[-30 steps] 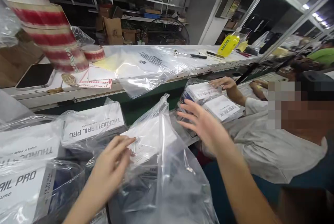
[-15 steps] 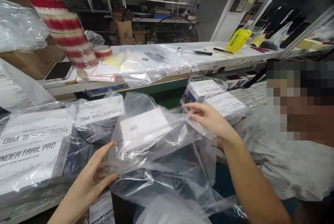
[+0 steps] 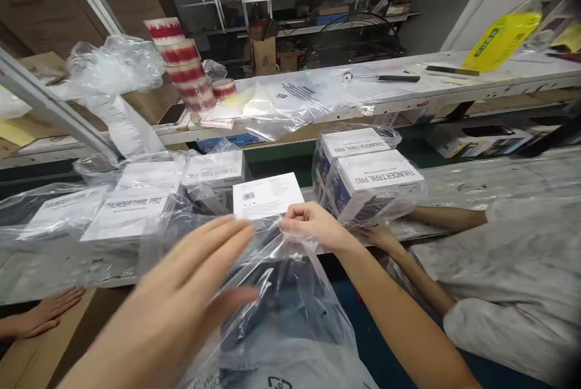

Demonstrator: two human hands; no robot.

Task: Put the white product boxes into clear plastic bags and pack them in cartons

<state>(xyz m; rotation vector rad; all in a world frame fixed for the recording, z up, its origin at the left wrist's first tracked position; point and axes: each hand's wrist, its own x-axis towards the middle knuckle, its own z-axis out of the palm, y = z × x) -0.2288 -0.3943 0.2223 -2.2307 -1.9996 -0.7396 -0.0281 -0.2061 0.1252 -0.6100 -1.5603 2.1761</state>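
Note:
My right hand pinches the rim of a clear plastic bag just below a white box with a barcode label. My left hand is blurred, fingers spread, flat against the bag's near side. The bag hangs down in front of me. Bagged white "Thundertrail Pro" boxes lie to the left, and two more bagged boxes stand stacked to the right.
Another person in a grey shirt sits at right, a hand under the stacked boxes. Someone's hand rests at lower left. Red-striped tape rolls and flat plastic bags lie on the shelf behind.
The view has swung down and left. My right hand moved in to grip the bag rim by the white box. My left hand rose towards the camera against the bag.

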